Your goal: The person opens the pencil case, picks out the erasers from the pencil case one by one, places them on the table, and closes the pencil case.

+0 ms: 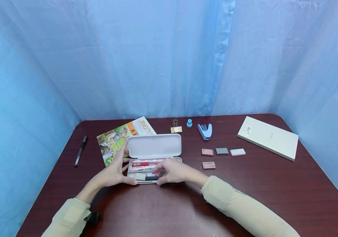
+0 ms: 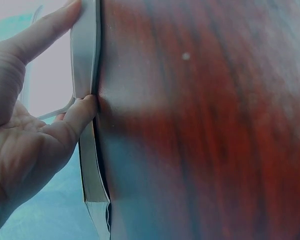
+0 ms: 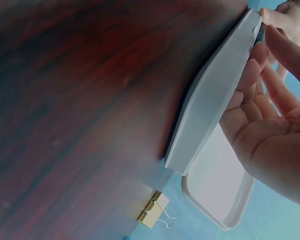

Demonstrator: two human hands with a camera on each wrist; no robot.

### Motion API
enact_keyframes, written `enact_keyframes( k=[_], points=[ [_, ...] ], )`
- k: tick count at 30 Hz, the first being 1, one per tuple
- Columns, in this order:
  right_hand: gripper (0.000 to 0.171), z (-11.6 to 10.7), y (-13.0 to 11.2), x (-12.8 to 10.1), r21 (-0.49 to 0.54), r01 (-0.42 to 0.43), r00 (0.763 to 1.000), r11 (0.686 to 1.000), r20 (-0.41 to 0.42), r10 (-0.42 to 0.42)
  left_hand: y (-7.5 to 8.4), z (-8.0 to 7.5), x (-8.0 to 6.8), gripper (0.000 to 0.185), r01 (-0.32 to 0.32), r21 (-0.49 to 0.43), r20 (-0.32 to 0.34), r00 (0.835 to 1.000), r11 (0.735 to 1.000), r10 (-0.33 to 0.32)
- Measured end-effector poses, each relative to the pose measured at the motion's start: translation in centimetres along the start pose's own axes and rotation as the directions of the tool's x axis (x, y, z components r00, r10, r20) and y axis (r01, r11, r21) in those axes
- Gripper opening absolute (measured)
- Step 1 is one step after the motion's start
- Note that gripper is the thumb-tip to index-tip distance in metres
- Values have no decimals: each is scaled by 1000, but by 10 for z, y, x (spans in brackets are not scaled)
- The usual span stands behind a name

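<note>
- White plastic pencil case (image 1: 154,158) lies open on the dark red table (image 1: 275,197), its long axis running left to right, lid (image 1: 154,145) raised on the far side.
- Left hand (image 1: 116,172): fingers straight, thumb and fingertips braced against the case's left end.
- Red pen (image 1: 140,164) and black-tipped item (image 1: 151,178) lie lengthwise in the tray.
- Right hand (image 1: 169,171): fingers rest over the tray's right half; probably relaxed, though partly hidden. Both hands are equally near.
</note>
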State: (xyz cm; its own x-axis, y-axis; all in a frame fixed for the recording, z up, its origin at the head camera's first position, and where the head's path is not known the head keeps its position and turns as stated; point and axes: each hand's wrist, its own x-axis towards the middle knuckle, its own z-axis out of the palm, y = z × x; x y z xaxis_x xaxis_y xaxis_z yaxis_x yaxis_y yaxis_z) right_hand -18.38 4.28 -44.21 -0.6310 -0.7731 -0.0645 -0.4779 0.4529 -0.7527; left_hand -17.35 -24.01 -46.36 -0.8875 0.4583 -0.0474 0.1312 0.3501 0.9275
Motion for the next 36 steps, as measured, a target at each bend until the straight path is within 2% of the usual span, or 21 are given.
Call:
enact_keyframes(
  k=[5,8,13,16,22,28,32,36],
  points=[
    [33,3,-1,1,-50,-33,999,998,-26,32,1,0,0,149,10,-5,1,1000,1000,-10],
    [31,4,-4,1,-114,-50,998,992,-44,45,1,-1,0,149,8,-2,2,1000,1000,-8],
    [23,4,-7,2,-208,-56,997,976,-70,42,0,-1,0,148,4,-1,3,1000,1000,-4],
    [15,5,-8,2,-227,-40,997,973,-70,25,0,-1,0,147,-6,-3,7,1000,1000,6],
    [6,3,-6,1,-225,-18,998,974,-68,3,-1,0,0,144,-12,-8,9,1000,1000,12],
    [6,-3,-4,-4,-208,-51,994,977,-108,29,-1,0,0,144,-3,-8,9,1000,1000,3],
    [8,-11,-4,-12,-163,-47,992,986,-124,27,-1,0,0,144,-4,-7,8,1000,1000,4],
    [10,-23,-4,-23,-76,-46,990,996,-139,35,0,-1,0,144,0,-5,10,1000,1000,0]
  ],
)
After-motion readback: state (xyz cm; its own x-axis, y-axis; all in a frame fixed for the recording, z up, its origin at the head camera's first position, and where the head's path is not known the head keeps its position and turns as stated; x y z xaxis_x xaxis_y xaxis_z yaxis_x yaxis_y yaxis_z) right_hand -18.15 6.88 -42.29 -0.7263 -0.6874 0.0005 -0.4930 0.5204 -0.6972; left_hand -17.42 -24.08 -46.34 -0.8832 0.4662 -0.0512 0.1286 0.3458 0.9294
